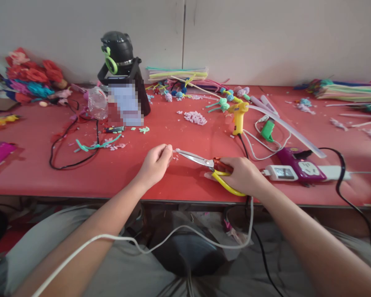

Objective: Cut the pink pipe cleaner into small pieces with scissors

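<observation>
- Nearest the camera, a thin white cable (pixel 165 240) crosses the left forearm and sags over the lap, then rises past the front edge of the red desk (pixel 123 177) beside the right wrist.
- Beyond it, the left grip (pixel 157 163) is pinched, thumb against finger, on a tiny pale pink fuzzy piece (pixel 174 150) just above the desk.
- The right grip (pixel 243 173) is wrapped around the yellow and orange-red handles of silver-bladed scissors (pixel 193 158), whose tips point left and meet the piece.
- Close by the right wrist, a white plug-in adapter with a small display (pixel 283 173) sits against a purple and white power strip (pixel 307 168), crowding that side.
- Behind the right grip stands a yellow glue gun (pixel 239 119), its black cord running down towards the hand; a green plastic clip-like object (pixel 267 131) lies to its right, within a loop of white wire.
- Ahead of the scissors lies a heap of short pale pink pieces (pixel 195 118).
- Further left, a looped black cable (pixel 53 154) surrounds scraps and a mint-green fuzzy stem (pixel 100 144).
- At the back, a large black flask (pixel 119 46) stands behind a blurred upright screen (pixel 128 105), near a bundle of pastel fuzzy stems (pixel 177 74).
</observation>
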Demonstrator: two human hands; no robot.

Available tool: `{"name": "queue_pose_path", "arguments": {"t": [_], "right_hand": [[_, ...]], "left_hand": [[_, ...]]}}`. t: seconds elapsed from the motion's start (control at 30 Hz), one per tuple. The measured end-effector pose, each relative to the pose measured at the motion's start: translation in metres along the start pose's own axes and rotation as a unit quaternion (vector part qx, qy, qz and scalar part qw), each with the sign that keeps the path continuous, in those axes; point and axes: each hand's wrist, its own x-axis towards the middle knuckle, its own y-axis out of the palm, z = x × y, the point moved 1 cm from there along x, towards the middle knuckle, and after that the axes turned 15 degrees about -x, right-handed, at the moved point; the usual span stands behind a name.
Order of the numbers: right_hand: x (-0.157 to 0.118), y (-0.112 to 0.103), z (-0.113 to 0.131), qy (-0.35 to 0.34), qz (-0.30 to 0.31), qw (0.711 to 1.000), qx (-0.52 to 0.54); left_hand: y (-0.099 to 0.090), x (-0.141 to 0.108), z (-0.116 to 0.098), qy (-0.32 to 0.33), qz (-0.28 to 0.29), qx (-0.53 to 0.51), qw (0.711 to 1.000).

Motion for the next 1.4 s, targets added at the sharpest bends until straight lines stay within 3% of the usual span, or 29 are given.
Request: {"name": "queue_pose_path", "arguments": {"t": [1.4], "right_hand": [[0.0025,-0.0010,0.0012,0.013,0.011,1.000,-0.013]], "left_hand": [[0.0018,0.0006,-0.0010,-0.019,0.012,-0.033,0.999]]}}
